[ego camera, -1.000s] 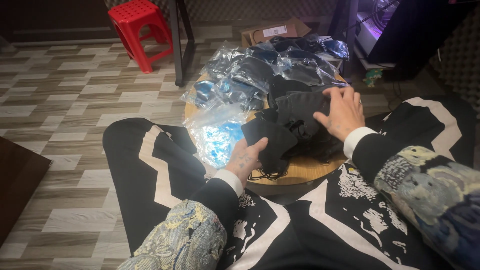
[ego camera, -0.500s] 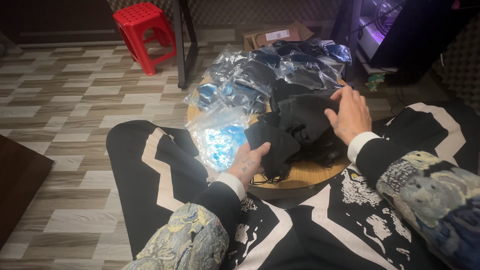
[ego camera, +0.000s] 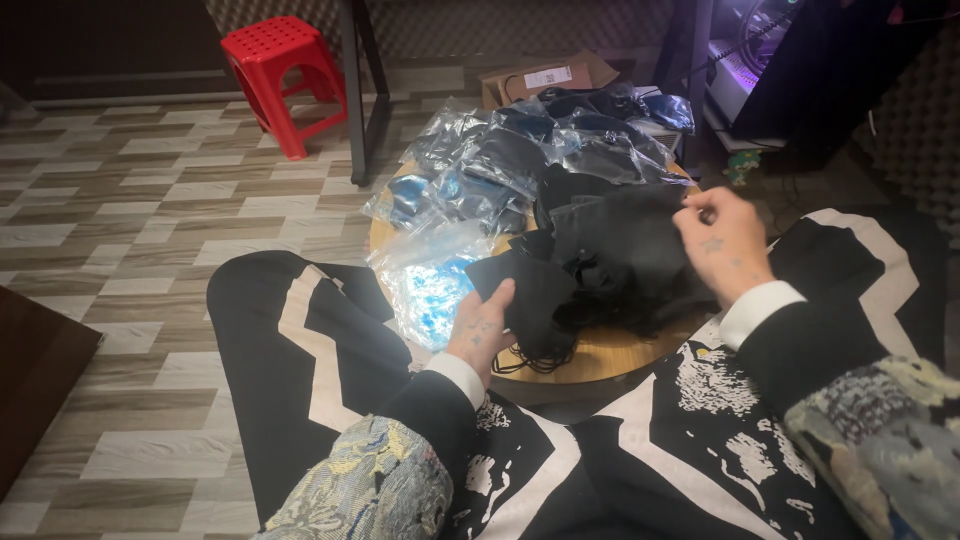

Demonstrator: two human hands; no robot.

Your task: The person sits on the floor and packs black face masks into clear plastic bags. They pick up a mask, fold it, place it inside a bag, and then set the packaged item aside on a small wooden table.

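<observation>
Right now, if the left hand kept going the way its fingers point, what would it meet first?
The left hand already grips a black fabric mask; its fingers point up and right. Going on, it would likely meet the loose pile of black fabric masks on the round wooden table, though depth is unclear.

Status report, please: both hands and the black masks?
Left hand grips a black mask. Right hand pinches the black mask pile. Plastic bags crowd the round table.

Black on black, one red spot.
Black cloth pieces on tan wooden table; blue-tinted clear bags; red plastic stool; black trousers with white angular bands; white cuffs.
</observation>
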